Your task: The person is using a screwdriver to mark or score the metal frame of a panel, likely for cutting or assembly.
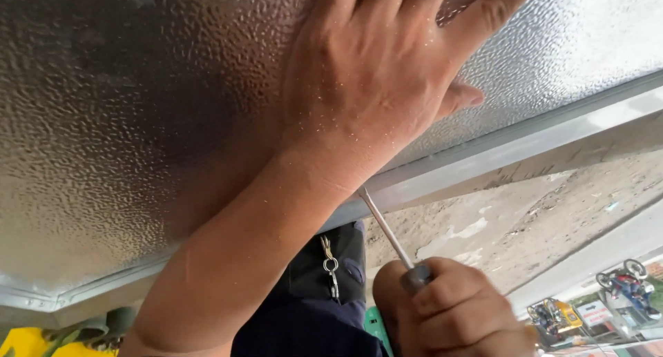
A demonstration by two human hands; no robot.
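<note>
One textured glass pane (138,108), one metal frame strip (525,139), one screwdriver (390,236), two hands in view.

Left hand (373,81) is lying flat against the pebbled glass pane, palm down, fingers (494,12) stretched out and slightly fanned toward the far upper right; fingertips are running out of the top edge. Thumb is sticking out on the right side, just above the frame strip. Nothing is being gripped; the hand is only pressing on the glass. The forearm is crossing the frame diagonally down to the near left.

Right hand (456,309) is sitting near, at the lower right, fingers curled tight around the screwdriver's dark handle. The bare metal shaft is slanting up and left from the fist, its tip meeting the frame strip just beside the left wrist; the tip itself is hidden there.

A small metal clip (331,266) is hanging on dark clothing between the two arms.
</note>
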